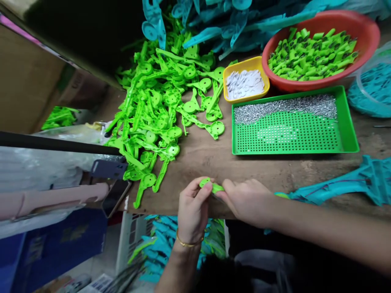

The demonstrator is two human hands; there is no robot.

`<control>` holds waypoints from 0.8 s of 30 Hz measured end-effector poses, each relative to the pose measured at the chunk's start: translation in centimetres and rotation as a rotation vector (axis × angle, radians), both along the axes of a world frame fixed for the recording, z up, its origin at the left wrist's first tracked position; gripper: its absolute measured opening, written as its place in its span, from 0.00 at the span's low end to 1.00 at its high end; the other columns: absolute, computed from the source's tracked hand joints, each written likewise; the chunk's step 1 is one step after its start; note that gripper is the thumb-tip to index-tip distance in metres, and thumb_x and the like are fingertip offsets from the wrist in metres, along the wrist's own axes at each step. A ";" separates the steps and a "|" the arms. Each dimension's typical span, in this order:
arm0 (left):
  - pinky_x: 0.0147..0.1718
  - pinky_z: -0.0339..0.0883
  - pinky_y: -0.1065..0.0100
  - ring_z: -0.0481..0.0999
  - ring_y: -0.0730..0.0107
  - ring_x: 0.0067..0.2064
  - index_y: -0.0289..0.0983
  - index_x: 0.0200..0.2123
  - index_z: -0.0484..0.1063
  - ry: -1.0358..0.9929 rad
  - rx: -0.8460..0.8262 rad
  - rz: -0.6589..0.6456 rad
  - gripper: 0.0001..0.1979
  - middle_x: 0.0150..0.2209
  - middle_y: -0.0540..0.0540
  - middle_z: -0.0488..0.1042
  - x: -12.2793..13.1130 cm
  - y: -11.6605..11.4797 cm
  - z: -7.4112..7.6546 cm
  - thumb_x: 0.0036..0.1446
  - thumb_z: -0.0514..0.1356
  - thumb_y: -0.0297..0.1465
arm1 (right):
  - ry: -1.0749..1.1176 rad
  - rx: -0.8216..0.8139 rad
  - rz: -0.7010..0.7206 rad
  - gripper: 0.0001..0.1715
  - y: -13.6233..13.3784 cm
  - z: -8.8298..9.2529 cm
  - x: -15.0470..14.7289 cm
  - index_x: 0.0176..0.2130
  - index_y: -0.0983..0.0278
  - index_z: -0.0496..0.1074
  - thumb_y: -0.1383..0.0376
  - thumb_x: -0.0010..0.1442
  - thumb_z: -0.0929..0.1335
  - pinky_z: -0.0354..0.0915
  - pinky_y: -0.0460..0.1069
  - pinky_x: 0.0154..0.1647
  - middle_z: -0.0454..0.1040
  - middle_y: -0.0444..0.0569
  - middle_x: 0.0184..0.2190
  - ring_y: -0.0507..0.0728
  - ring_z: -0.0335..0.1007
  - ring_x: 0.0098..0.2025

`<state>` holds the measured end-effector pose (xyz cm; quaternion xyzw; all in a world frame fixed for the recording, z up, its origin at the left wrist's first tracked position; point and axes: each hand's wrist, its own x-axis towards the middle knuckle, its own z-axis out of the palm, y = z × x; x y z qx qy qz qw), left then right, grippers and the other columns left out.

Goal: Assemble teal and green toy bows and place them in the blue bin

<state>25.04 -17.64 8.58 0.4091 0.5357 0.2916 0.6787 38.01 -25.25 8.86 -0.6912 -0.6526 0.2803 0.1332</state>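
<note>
Green part (211, 186) pinched between left hand (192, 211) and right hand (244, 201) grips, above worn brown workbench (207, 160) edge.

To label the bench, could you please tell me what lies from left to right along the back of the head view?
Cardboard box, pile of green parts, yellow tray, red bowl.

A thin gold bangle (187, 244) circles the wrist just behind the left hand (192, 211), both forearms are bare as far back from the hands as they show, and below the right hand (244, 201) lies dark clothing (275, 248) with a pale grey patch.
</note>
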 end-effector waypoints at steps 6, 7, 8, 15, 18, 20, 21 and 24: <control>0.29 0.66 0.76 0.72 0.77 0.28 0.34 0.26 0.77 -0.016 0.044 -0.004 0.14 0.27 0.48 0.77 0.4 0.0 0.0 0.36 0.72 0.35 | -0.013 -0.002 0.056 0.28 0.5 -0.3 0.3 0.39 0.67 0.68 0.55 0.67 0.49 0.55 0.49 0.23 0.75 0.55 0.25 0.60 0.73 0.27; 0.29 0.66 0.75 0.72 0.76 0.27 0.34 0.26 0.77 -0.012 0.040 -0.013 0.15 0.26 0.47 0.76 0.4 0.2 0.0 0.38 0.72 0.38 | 0.004 -0.046 0.056 0.29 0.4 -0.1 0.8 0.40 0.66 0.68 0.54 0.67 0.49 0.56 0.50 0.25 0.76 0.55 0.26 0.60 0.74 0.28; 0.29 0.66 0.74 0.72 0.75 0.27 0.33 0.26 0.77 -0.010 0.034 -0.018 0.16 0.26 0.47 0.76 0.4 0.6 -0.2 0.39 0.71 0.40 | 0.024 -0.100 0.059 0.29 0.2 0.2 1.5 0.41 0.65 0.69 0.52 0.67 0.50 0.57 0.50 0.26 0.76 0.55 0.28 0.61 0.74 0.29; 0.34 0.69 0.71 0.74 0.73 0.31 0.35 0.29 0.75 -0.175 -0.038 0.075 0.20 0.28 0.49 0.75 -0.1 -0.3 -2.2 0.45 0.66 0.48 | 0.138 -0.287 0.161 0.16 -3.6 0.8 5.1 0.39 0.62 0.71 0.55 0.62 0.61 0.62 0.52 0.36 0.76 0.51 0.36 0.60 0.72 0.39; 0.38 0.70 0.69 0.76 0.70 0.36 0.39 0.38 0.75 -0.231 -0.120 -0.081 0.20 0.35 0.47 0.76 -0.3 -3.5 -3.2 0.43 0.69 0.42 | 0.133 -0.237 0.140 0.13 -4.5 0.9 4.7 0.41 0.63 0.72 0.60 0.62 0.63 0.62 0.53 0.39 0.75 0.51 0.36 0.60 0.70 0.40; 0.40 0.70 0.68 0.75 0.68 0.40 0.40 0.39 0.75 -0.193 -0.093 -0.188 0.19 0.38 0.47 0.76 -0.5 -5.4 -3.7 0.41 0.71 0.35 | 0.141 -0.196 0.130 0.12 -4.5 1.0 4.3 0.40 0.64 0.72 0.61 0.61 0.63 0.61 0.52 0.39 0.75 0.50 0.36 0.59 0.69 0.39; 0.41 0.69 0.68 0.74 0.67 0.41 0.39 0.38 0.75 -0.165 -0.052 -0.222 0.17 0.38 0.46 0.75 -0.6 -6.0 -3.8 0.41 0.71 0.32 | 0.148 -0.182 0.124 0.11 -4.5 1.1 4.2 0.39 0.64 0.72 0.61 0.61 0.63 0.61 0.52 0.38 0.75 0.50 0.35 0.59 0.69 0.38; 0.42 0.69 0.65 0.73 0.63 0.41 0.37 0.33 0.76 -0.090 0.108 -0.264 0.11 0.35 0.45 0.74 -0.8 -6.7 -3.8 0.44 0.69 0.31 | 0.190 -0.160 0.110 0.11 -4.3 1.1 4.2 0.38 0.65 0.71 0.62 0.61 0.63 0.60 0.52 0.38 0.75 0.50 0.35 0.58 0.68 0.39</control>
